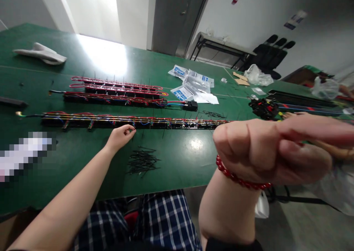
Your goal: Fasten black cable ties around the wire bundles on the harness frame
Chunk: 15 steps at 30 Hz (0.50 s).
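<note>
A long black strip (177,123) with red, yellow and blue wires along its top lies across the green table. My left hand (121,136) is closed in a pinch at the strip's front edge; what its fingertips hold is too small to make out. My right hand (257,147), with a red bead bracelet on the wrist, is raised close to the camera over the strip's right end. Its fingers are curled shut, and anything inside them is hidden. Thin black cable ties stick out along the strip. A pile of loose cable ties (142,161) lies just right of my left hand.
Behind the strip lie shorter wired strips (116,96) and clear plastic bags (193,83). A white glove (41,54) is at the far left. Black connectors (264,107) and more strips (304,99) lie right. Another person's hand (345,92) shows at the right edge.
</note>
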Available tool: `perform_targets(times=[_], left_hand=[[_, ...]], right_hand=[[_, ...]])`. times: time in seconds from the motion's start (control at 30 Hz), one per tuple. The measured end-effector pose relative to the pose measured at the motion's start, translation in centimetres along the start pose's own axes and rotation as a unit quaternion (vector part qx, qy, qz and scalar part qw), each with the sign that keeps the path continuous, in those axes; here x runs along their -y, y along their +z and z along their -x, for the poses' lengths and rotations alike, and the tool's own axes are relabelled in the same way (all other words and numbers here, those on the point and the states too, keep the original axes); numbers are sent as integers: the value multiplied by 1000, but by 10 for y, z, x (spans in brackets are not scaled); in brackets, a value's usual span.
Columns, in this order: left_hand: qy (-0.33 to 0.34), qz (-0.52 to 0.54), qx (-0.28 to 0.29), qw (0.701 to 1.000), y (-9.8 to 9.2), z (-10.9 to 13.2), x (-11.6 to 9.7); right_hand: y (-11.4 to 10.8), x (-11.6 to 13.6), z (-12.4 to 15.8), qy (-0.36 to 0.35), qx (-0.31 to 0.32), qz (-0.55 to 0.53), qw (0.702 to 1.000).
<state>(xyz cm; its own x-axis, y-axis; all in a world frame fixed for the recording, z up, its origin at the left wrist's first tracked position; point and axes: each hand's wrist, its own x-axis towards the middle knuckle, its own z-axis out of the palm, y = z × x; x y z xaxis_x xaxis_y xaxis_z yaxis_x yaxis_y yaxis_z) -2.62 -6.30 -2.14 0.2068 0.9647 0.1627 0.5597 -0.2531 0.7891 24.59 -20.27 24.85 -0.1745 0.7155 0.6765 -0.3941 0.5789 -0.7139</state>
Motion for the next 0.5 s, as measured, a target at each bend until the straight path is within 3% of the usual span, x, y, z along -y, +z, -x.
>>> perform_targets(times=[0.13,0.3,0.37,0.5], left_hand=[[-7,3,-7,1000,0,0,-2],[-4,8,-7,1000,1,-1,0],[-4,11,-8,1000,2,-1,2],[-11,13,-4,1000,1,-2,3]], right_hand=[[10,-1,-1,-11,52,-44,998],[12,0,15,-26,10,-101,994],[14,6,14,-40,31,-95,994],[1,6,10,-50,76,-87,992]])
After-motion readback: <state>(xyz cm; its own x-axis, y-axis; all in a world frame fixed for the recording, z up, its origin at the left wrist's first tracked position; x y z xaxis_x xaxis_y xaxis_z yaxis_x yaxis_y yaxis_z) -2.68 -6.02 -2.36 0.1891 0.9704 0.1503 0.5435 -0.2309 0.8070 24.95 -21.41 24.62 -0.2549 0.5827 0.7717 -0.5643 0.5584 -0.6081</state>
